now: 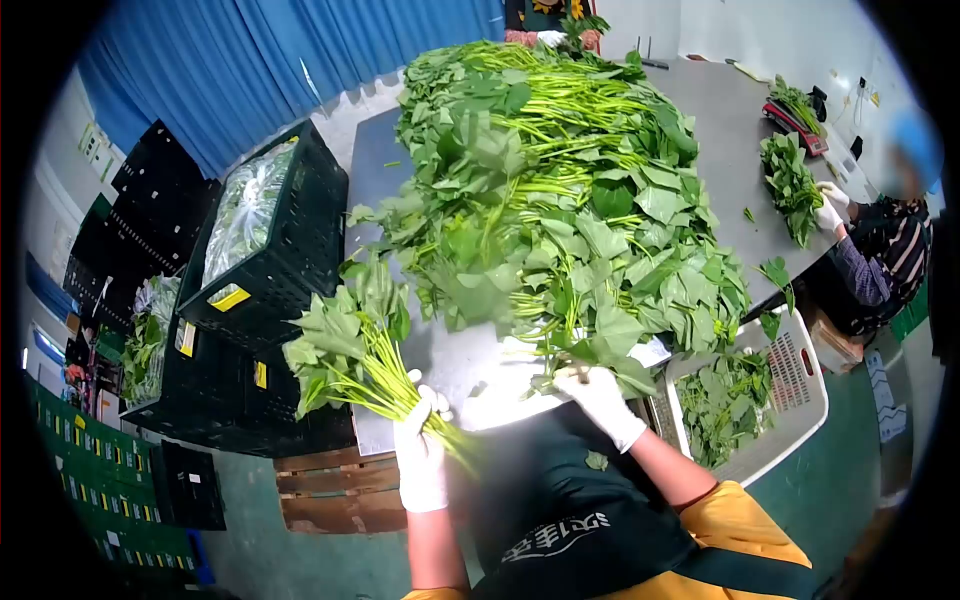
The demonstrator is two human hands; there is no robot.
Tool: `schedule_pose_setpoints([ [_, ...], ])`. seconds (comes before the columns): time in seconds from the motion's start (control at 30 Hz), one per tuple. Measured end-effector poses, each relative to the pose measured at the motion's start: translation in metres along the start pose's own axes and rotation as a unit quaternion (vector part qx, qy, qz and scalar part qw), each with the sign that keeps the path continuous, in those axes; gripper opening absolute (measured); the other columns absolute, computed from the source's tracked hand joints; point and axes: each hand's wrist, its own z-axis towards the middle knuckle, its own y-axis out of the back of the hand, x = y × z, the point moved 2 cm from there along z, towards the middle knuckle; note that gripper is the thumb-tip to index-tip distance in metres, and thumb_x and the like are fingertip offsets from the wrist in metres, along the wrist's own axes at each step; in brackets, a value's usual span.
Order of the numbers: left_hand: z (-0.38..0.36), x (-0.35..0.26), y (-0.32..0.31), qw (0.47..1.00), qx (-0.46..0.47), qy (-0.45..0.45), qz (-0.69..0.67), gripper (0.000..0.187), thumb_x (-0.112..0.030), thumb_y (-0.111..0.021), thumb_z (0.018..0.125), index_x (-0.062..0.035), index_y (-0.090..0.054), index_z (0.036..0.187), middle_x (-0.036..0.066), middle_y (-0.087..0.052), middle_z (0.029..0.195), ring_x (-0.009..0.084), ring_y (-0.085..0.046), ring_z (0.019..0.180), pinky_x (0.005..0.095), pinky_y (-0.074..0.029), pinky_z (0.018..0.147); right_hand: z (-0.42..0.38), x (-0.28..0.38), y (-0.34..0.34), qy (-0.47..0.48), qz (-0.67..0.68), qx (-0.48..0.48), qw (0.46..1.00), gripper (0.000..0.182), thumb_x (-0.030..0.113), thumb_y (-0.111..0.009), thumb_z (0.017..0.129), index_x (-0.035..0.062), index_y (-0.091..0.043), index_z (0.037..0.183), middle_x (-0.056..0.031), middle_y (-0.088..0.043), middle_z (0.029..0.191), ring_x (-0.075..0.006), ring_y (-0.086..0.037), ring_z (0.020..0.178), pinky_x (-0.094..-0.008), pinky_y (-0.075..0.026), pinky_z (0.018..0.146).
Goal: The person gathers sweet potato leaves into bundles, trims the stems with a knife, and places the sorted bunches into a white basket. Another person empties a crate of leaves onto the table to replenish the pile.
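My left hand [421, 440], in a white glove, grips a bunch of leafy green stems [352, 345] by its lower stalks, leaves fanning up to the left. My right hand [597, 395], also gloved in white, reaches into the near edge of a big heap of the same leafy greens [560, 180] on the grey metal table [720, 110], fingers closed around a few stems. I wear a dark apron over yellow sleeves.
Black crates [270, 260] with bagged greens stand stacked at the left, over a wooden pallet [330, 490]. A white basket [795, 380] of loose leaves sits at my right. A person with white gloves [830, 210] handles a bunch at the table's right side; another stands at the far end.
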Motion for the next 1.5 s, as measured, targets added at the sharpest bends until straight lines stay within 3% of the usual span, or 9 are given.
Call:
schedule_pose_setpoints([
  [0.1, 0.011, 0.009, 0.004, 0.996, -0.015, 0.047, 0.08, 0.034, -0.002, -0.062, 0.082, -0.0044, -0.049, 0.114, 0.005, -0.053, 0.08, 0.0153, -0.052, 0.063, 0.0238, -0.045, 0.055, 0.006, 0.019, 0.011, -0.279, 0.409, -0.004, 0.869, 0.038, 0.03, -0.054, 0.093, 0.0001, -0.056, 0.115, -0.0101, -0.067, 0.087, -0.0139, -0.062, 0.063, -0.0212, -0.044, 0.052],
  [0.2, 0.015, 0.025, -0.041, 0.964, -0.077, 0.036, 0.254, 0.021, -0.002, -0.067, 0.078, 0.0011, -0.057, 0.096, 0.007, -0.061, 0.075, 0.0121, -0.056, 0.054, 0.0234, -0.043, 0.049, 0.012, 0.014, 0.014, -0.308, 0.52, -0.006, 0.797, 0.036, 0.037, -0.051, 0.094, 0.0036, -0.058, 0.103, -0.0083, -0.066, 0.084, -0.0147, -0.062, 0.065, -0.0225, -0.046, 0.053],
  [0.37, 0.049, 0.088, -0.04, 0.922, 0.027, 0.051, 0.382, 0.024, -0.007, -0.07, 0.076, 0.0035, -0.061, 0.097, 0.011, -0.066, 0.075, 0.0159, -0.061, 0.06, 0.0277, -0.047, 0.055, 0.013, -0.008, 0.013, -0.295, 0.459, -0.022, 0.838, 0.033, 0.031, -0.052, 0.093, -0.0007, -0.059, 0.101, -0.009, -0.067, 0.084, -0.0157, -0.063, 0.067, -0.0257, -0.048, 0.058],
  [0.57, 0.05, 0.11, -0.051, 0.739, 0.165, 0.034, 0.653, 0.031, -0.007, -0.069, 0.073, -0.0051, -0.062, 0.103, 0.014, -0.068, 0.084, 0.0255, -0.065, 0.073, 0.035, -0.049, 0.067, 0.005, 0.011, 0.024, -0.121, 0.266, -0.039, 0.956, 0.022, 0.016, -0.053, 0.091, -0.0029, -0.064, 0.093, -0.0082, -0.067, 0.086, -0.0147, -0.062, 0.077, -0.0255, -0.047, 0.073],
  [0.63, 0.039, 0.104, -0.049, 0.744, 0.195, -0.052, 0.637, 0.031, -0.007, -0.069, 0.073, -0.0027, -0.061, 0.102, 0.012, -0.067, 0.079, 0.0223, -0.064, 0.069, 0.0333, -0.049, 0.064, 0.004, 0.025, 0.024, -0.113, 0.259, -0.036, 0.958, 0.02, 0.013, -0.053, 0.09, -0.0013, -0.065, 0.097, -0.0064, -0.067, 0.09, -0.0121, -0.06, 0.08, -0.0249, -0.046, 0.076],
  [0.83, 0.007, 0.056, -0.054, 0.944, -0.005, 0.161, 0.287, 0.008, -0.003, -0.063, 0.078, -0.0016, -0.056, 0.081, 0.001, -0.053, 0.062, 0.0093, -0.049, 0.05, 0.0241, -0.041, 0.047, -0.014, 0.06, 0.017, -0.045, 0.215, -0.012, 0.975, 0.028, 0.006, -0.056, 0.087, -0.0014, -0.061, 0.113, -0.0079, -0.064, 0.108, -0.014, -0.059, 0.099, -0.027, -0.046, 0.086],
  [1.0, -0.012, 0.042, -0.066, 0.972, -0.037, 0.128, 0.192, 0.016, -0.006, -0.063, 0.081, -0.0025, -0.052, 0.093, 0.006, -0.057, 0.075, 0.0136, -0.055, 0.059, 0.0253, -0.045, 0.052, -0.016, 0.074, -0.028, 0.017, 0.044, 0.092, 0.995, 0.014, 0.012, -0.066, 0.083, 0.0026, -0.067, 0.092, 0.0003, -0.059, 0.072, -0.0048, -0.05, 0.063, -0.0206, -0.042, 0.058],
  [1.23, -0.009, 0.044, -0.062, 0.98, -0.024, 0.122, 0.156, 0.022, -0.003, -0.066, 0.079, -0.0025, -0.051, 0.095, 0.006, -0.059, 0.078, 0.0141, -0.058, 0.065, 0.0252, -0.048, 0.057, -0.023, 0.065, -0.028, 0.143, -0.052, 0.04, 0.988, 0.013, 0.014, -0.066, 0.083, 0.001, -0.068, 0.083, -0.0055, -0.065, 0.072, -0.0085, -0.058, 0.062, -0.0242, -0.044, 0.056],
  [1.5, -0.002, 0.044, -0.064, 0.968, 0.014, 0.066, 0.241, 0.02, 0.0, -0.066, 0.077, -0.0022, -0.054, 0.093, 0.002, -0.055, 0.073, 0.0097, -0.053, 0.062, 0.022, -0.043, 0.055, -0.061, 0.032, 0.054, -0.056, 0.265, -0.208, 0.94, 0.008, 0.003, -0.058, 0.086, -0.0016, -0.062, 0.09, -0.0097, -0.066, 0.082, -0.0123, -0.061, 0.068, -0.0237, -0.048, 0.065],
])
